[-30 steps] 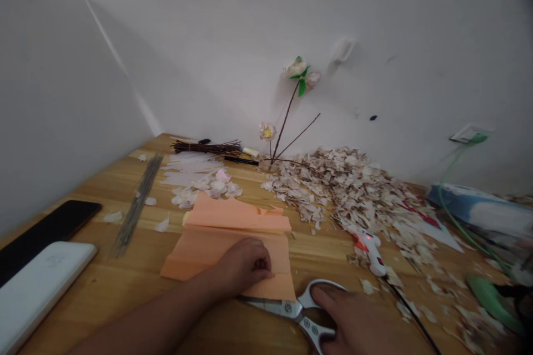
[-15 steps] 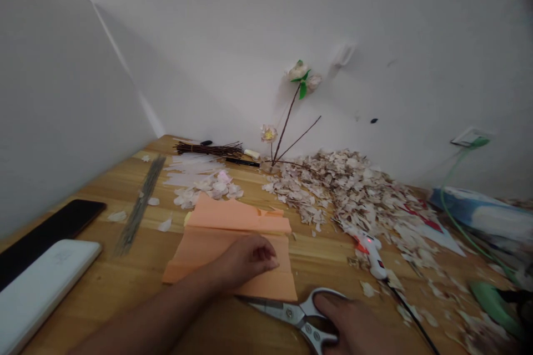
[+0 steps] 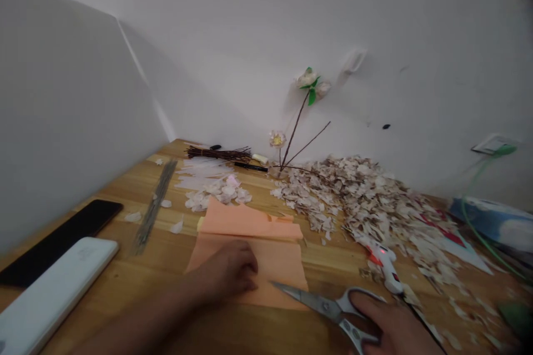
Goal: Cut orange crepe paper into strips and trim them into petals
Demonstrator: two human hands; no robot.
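Observation:
A sheet of orange crepe paper point(image 3: 272, 258) lies folded on the wooden table point(image 3: 125, 283). My left hand point(image 3: 229, 272) rests on its near left part, fingers curled and pressing it down. My right hand point(image 3: 391, 324) grips the handles of silver scissors point(image 3: 328, 306), whose blades point left over the paper's near right edge. The blades look nearly closed.
A white glue gun point(image 3: 387, 266) lies right of the paper beside a big heap of pale paper scraps point(image 3: 366, 199). A paper flower stem point(image 3: 302, 116) leans on the wall. A black phone point(image 3: 62, 238), a white slab point(image 3: 54, 288), thin wires point(image 3: 154, 205) and twigs point(image 3: 219, 153) lie at left.
The view has shifted, so everything sits further right. My left hand slid leftward on the paper. My right hand lifted the scissors and brought the blades onto the paper's near edge.

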